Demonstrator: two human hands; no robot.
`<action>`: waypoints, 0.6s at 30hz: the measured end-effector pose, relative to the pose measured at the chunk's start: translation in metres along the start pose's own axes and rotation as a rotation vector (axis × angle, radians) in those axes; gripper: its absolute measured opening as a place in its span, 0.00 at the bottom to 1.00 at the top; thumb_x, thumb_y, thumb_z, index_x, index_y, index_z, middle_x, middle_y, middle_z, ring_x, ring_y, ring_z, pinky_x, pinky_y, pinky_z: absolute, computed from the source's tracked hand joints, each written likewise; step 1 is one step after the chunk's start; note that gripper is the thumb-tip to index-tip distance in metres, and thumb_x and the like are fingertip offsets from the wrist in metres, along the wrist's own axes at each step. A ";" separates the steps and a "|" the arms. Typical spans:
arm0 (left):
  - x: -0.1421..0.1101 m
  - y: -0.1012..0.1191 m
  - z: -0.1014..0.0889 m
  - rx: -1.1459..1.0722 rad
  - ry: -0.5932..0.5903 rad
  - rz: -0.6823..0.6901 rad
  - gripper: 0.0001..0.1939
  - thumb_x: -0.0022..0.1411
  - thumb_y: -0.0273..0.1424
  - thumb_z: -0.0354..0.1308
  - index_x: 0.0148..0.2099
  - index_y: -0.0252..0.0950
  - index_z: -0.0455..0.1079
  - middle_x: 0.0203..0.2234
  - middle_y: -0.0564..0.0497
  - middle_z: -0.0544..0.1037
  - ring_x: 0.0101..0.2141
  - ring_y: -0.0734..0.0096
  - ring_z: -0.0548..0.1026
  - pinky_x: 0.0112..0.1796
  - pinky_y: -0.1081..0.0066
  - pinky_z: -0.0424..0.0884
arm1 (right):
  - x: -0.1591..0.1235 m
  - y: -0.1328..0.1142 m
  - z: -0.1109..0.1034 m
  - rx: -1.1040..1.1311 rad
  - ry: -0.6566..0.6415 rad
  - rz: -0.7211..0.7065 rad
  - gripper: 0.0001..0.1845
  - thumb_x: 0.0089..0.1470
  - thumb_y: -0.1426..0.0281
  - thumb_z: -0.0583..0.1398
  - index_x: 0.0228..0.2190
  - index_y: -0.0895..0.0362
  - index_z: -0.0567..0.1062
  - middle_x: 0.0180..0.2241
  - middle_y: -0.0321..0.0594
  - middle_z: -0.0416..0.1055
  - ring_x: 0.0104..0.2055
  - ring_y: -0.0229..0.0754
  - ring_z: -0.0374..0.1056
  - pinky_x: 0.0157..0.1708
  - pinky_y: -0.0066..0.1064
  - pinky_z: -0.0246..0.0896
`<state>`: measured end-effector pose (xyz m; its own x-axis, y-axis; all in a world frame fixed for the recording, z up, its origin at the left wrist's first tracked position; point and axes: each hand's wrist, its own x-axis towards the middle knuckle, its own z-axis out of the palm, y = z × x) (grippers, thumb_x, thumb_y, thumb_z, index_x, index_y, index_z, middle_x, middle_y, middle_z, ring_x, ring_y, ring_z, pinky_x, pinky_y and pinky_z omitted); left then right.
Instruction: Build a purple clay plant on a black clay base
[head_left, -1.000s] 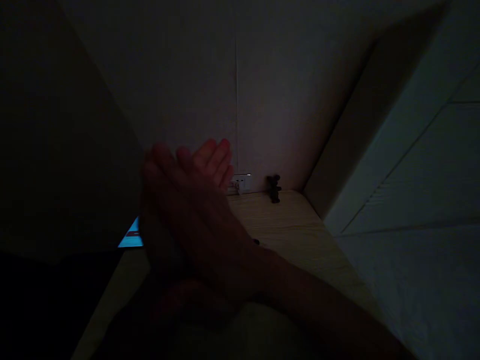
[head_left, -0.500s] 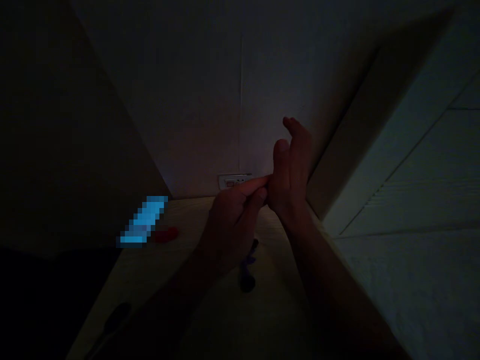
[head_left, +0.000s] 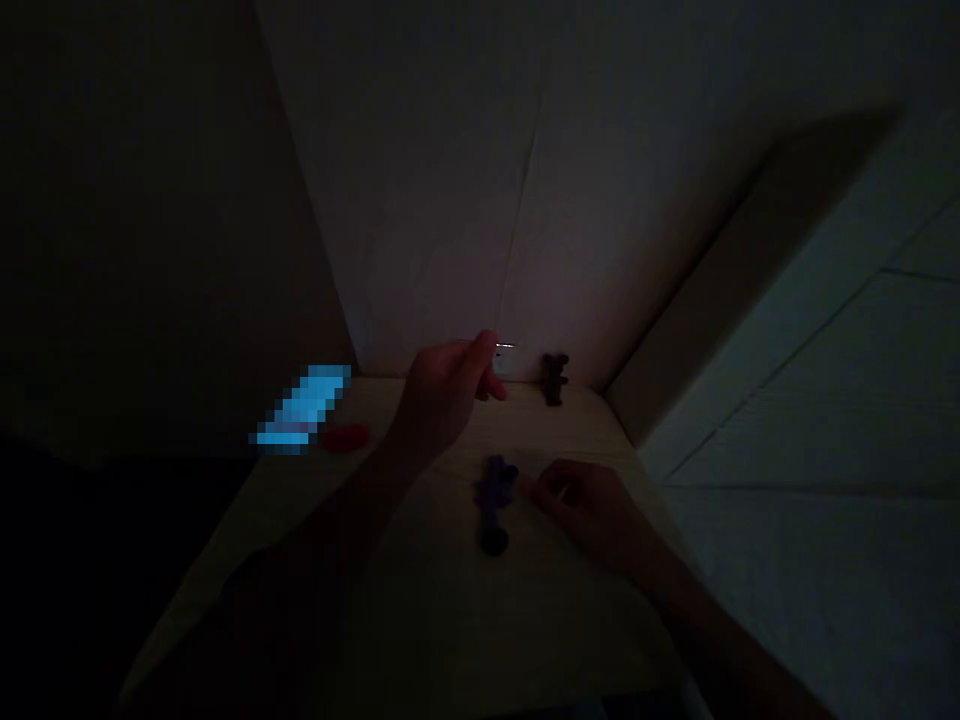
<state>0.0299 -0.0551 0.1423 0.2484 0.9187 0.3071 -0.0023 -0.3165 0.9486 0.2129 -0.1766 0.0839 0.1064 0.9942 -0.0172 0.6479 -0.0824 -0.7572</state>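
The light is very dim. My left hand (head_left: 446, 395) hovers over the back part of the wooden tabletop (head_left: 420, 580), in front of the wall socket. Its fingers are loosely bent, thumb on top, and I see nothing in them. Lower and to the right, my right hand (head_left: 589, 505) is close to the tabletop, its thumb and fingers curved with a dark gap between them. Its fingertips point at a purple and black object (head_left: 495, 500) with a round dark end, just to their left. Whether they touch it, I cannot tell.
A small dark figure (head_left: 555, 380) stands at the back by the wall. On the left are a glowing, pixelated blue screen (head_left: 304, 410) and a red object (head_left: 346, 438). The wall socket (head_left: 504, 358) is partly hidden behind my left hand. A pale panel (head_left: 795, 380) borders the right side.
My hands were pressed together, then my left fingers held my right hand near the socket. Now they are apart: my right hand has dropped toward the purple and black object.
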 end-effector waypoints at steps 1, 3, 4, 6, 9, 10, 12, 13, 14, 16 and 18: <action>-0.001 -0.008 -0.001 0.011 -0.021 -0.014 0.29 0.69 0.49 0.55 0.21 0.37 0.70 0.19 0.49 0.78 0.23 0.71 0.74 0.30 0.72 0.69 | -0.008 0.006 0.009 -0.007 -0.031 0.030 0.25 0.59 0.47 0.64 0.28 0.56 0.82 0.28 0.43 0.81 0.29 0.43 0.73 0.29 0.32 0.61; -0.006 -0.024 -0.002 0.012 -0.066 -0.048 0.26 0.69 0.46 0.53 0.22 0.37 0.69 0.18 0.50 0.77 0.23 0.71 0.74 0.29 0.71 0.68 | -0.015 0.015 0.025 -0.010 -0.057 0.085 0.24 0.58 0.48 0.65 0.29 0.57 0.83 0.27 0.43 0.81 0.29 0.44 0.73 0.29 0.32 0.60; -0.009 -0.032 -0.003 -0.004 -0.088 -0.073 0.24 0.69 0.45 0.53 0.23 0.38 0.69 0.18 0.50 0.77 0.23 0.70 0.74 0.29 0.71 0.68 | -0.015 0.018 0.032 -0.002 -0.059 0.104 0.24 0.57 0.48 0.65 0.29 0.57 0.83 0.27 0.43 0.80 0.29 0.43 0.72 0.29 0.32 0.59; -0.017 -0.048 -0.006 -0.037 -0.106 -0.126 0.19 0.67 0.44 0.55 0.27 0.38 0.68 0.19 0.52 0.76 0.23 0.70 0.74 0.28 0.71 0.68 | -0.011 0.022 0.042 0.025 -0.062 0.142 0.23 0.54 0.49 0.67 0.29 0.58 0.83 0.26 0.42 0.79 0.28 0.42 0.70 0.28 0.31 0.57; -0.028 -0.068 -0.012 -0.064 -0.095 -0.178 0.15 0.65 0.43 0.57 0.32 0.38 0.68 0.19 0.54 0.76 0.22 0.70 0.74 0.28 0.71 0.69 | -0.002 0.025 0.049 0.044 -0.106 0.203 0.20 0.52 0.52 0.69 0.29 0.59 0.85 0.25 0.41 0.78 0.27 0.40 0.67 0.26 0.30 0.54; -0.030 -0.073 -0.013 -0.083 -0.094 -0.196 0.15 0.65 0.43 0.58 0.32 0.38 0.67 0.19 0.55 0.76 0.22 0.70 0.74 0.28 0.71 0.69 | 0.000 0.025 0.049 0.049 -0.126 0.224 0.20 0.51 0.53 0.70 0.28 0.59 0.85 0.24 0.40 0.77 0.26 0.39 0.65 0.25 0.29 0.52; -0.033 -0.082 -0.015 -0.152 -0.089 -0.243 0.14 0.63 0.43 0.60 0.33 0.38 0.67 0.19 0.55 0.75 0.23 0.70 0.75 0.27 0.71 0.69 | 0.003 0.024 0.049 0.066 -0.171 0.255 0.19 0.50 0.54 0.70 0.27 0.59 0.85 0.21 0.37 0.73 0.24 0.36 0.61 0.24 0.28 0.48; -0.034 -0.085 -0.015 -0.192 -0.080 -0.266 0.14 0.61 0.42 0.62 0.33 0.37 0.67 0.20 0.55 0.75 0.23 0.70 0.76 0.27 0.71 0.70 | 0.005 0.023 0.049 0.078 -0.197 0.271 0.19 0.50 0.54 0.71 0.26 0.59 0.85 0.20 0.36 0.71 0.23 0.35 0.58 0.23 0.28 0.46; -0.034 -0.088 -0.016 -0.234 -0.068 -0.285 0.13 0.59 0.41 0.64 0.33 0.37 0.68 0.21 0.54 0.75 0.24 0.70 0.77 0.27 0.71 0.70 | 0.006 0.022 0.049 0.090 -0.222 0.290 0.19 0.49 0.54 0.71 0.26 0.59 0.85 0.18 0.34 0.69 0.22 0.34 0.56 0.22 0.28 0.44; -0.036 -0.093 -0.015 -0.307 -0.030 -0.307 0.13 0.56 0.38 0.67 0.33 0.36 0.69 0.24 0.53 0.76 0.25 0.70 0.77 0.27 0.71 0.71 | 0.010 0.021 0.049 0.121 -0.259 0.330 0.18 0.49 0.55 0.71 0.25 0.59 0.84 0.17 0.32 0.67 0.20 0.32 0.52 0.21 0.27 0.42; -0.038 -0.098 -0.013 -0.359 0.007 -0.318 0.12 0.54 0.36 0.69 0.34 0.34 0.72 0.26 0.52 0.77 0.26 0.70 0.77 0.28 0.71 0.73 | 0.013 0.022 0.050 0.161 -0.270 0.366 0.18 0.48 0.55 0.71 0.24 0.59 0.84 0.17 0.32 0.67 0.20 0.32 0.52 0.20 0.26 0.42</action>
<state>0.0078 -0.0554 0.0388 0.2843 0.9587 -0.0030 -0.2625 0.0809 0.9615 0.1906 -0.1624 0.0340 0.0922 0.8860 -0.4544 0.4768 -0.4399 -0.7610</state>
